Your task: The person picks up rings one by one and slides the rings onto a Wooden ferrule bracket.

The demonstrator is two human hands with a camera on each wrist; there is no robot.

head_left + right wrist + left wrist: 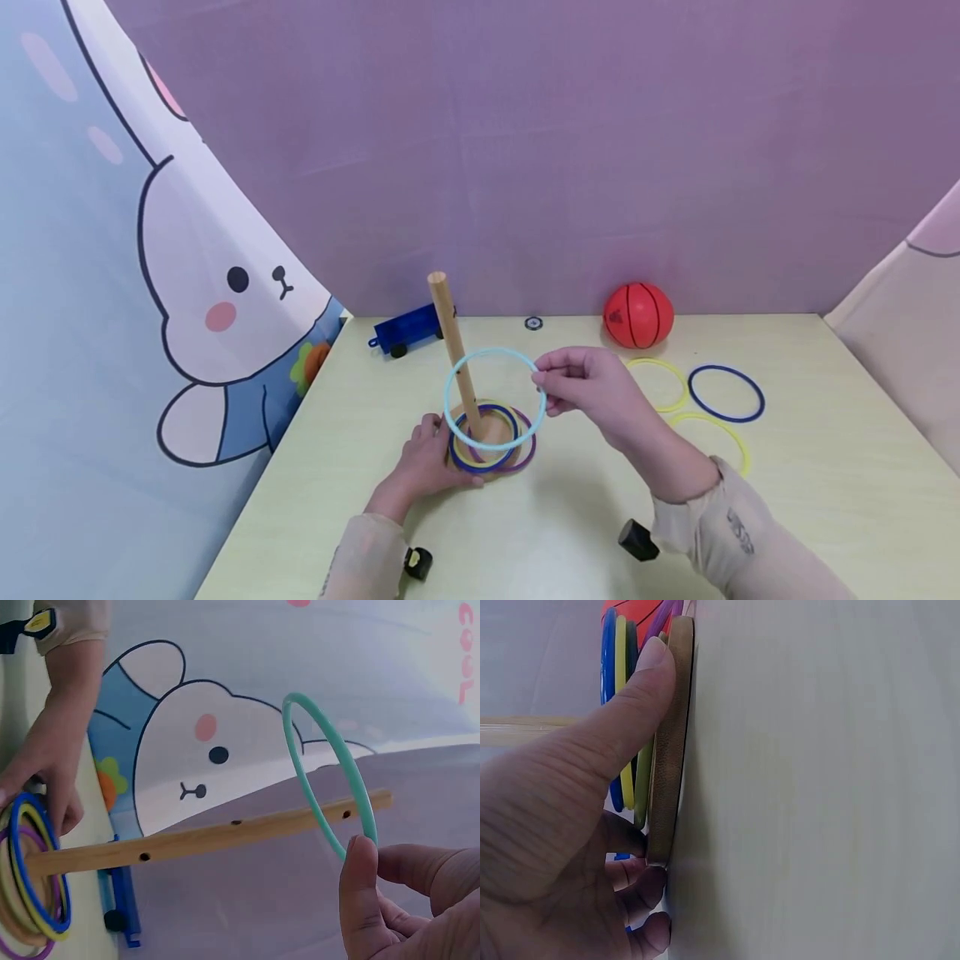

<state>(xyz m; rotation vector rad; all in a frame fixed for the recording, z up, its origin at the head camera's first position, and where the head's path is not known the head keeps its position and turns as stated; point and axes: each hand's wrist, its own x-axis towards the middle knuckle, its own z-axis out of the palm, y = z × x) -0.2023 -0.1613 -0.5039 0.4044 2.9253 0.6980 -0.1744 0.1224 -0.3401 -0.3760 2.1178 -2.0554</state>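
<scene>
A wooden ring-toss stand rises from the table, its post (454,350) standing on a round base (671,742). Around the foot of the post lie several rings, among them a blue ring (28,881), a yellow one and a purple ring (531,450). My left hand (427,462) grips the edge of the base, thumb on the near side and fingers curled by the far edge. Thumb and fingertips of my right hand (588,387) pinch a light turquoise ring (341,754) at its rim. In the right wrist view this ring overlaps the upper post.
On the right of the table lie two yellow rings (684,392) and a dark blue ring (761,408). Behind them sits a red ball (639,317). A blue toy wagon (408,330) and a small round disc (533,322) lie along the back edge, before a purple cloth (525,167).
</scene>
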